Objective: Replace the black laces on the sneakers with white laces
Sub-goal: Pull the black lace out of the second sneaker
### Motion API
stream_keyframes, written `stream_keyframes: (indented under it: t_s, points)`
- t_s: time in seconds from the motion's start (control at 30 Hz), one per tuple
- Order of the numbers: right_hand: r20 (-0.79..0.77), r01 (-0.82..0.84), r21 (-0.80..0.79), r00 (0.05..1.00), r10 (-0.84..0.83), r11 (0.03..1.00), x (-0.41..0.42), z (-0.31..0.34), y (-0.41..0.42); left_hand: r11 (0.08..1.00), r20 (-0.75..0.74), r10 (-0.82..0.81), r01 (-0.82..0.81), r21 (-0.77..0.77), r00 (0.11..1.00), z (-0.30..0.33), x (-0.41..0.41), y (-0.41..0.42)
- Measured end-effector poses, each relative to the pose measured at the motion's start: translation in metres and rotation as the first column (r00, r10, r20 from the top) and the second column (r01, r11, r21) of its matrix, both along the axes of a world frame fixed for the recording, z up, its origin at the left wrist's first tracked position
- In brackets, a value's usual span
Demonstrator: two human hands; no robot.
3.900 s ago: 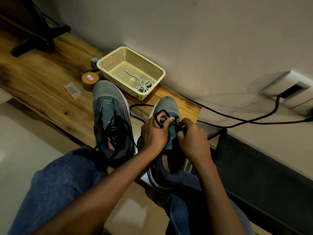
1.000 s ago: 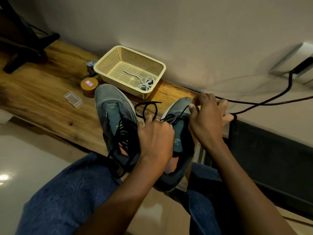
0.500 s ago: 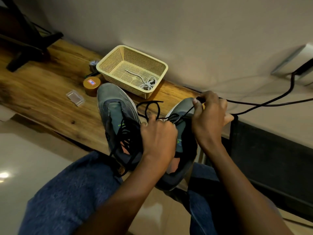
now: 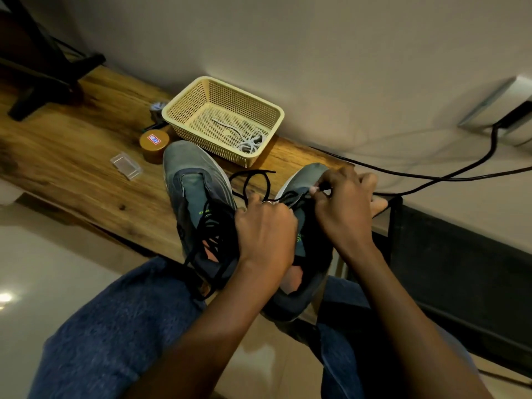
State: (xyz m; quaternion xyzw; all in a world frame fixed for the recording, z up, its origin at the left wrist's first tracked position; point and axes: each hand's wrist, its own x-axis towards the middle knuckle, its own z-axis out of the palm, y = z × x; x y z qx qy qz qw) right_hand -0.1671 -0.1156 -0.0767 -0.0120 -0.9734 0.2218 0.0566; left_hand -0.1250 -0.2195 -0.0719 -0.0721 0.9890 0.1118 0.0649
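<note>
Now: right hand point(image 4: 342, 205), back from its rightward pull, pinches the black lace point(image 4: 253, 182) at right sneaker point(image 4: 305, 240); left hand point(image 4: 264, 226) grips it too. Unlacing continues; white laces point(image 4: 249, 142) wait in far basket point(image 4: 172, 110).

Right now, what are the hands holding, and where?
The right hand pinches the black lace close to the toe-end eyelets of the right sneaker. The left hand grips that sneaker near its tongue; its fingertips are hidden.

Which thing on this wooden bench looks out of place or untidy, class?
The left sneaker: its black lace hangs slack and tangled, one end trailing over the bench edge onto the person's knee. Nothing looks spilled or damaged.
</note>
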Motion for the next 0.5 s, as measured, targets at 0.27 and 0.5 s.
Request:
stream_keyframes:
  t_s: [0.27,0.5]
  points:
    - [0.317,-0.117,0.097,0.945,0.08,0.988,-0.0014,-0.0012,0.0,1.0,-0.003,-0.014,0.013,-0.018,1.0,-0.0007,0.0013,0.0]
    - [0.034,0.079,0.059,0.996,-0.081,0.995,0.0011,0.0015,-0.0057,0.999,-0.01,-0.014,0.013,-0.03,1.0,0.0005,0.0014,-0.0002]
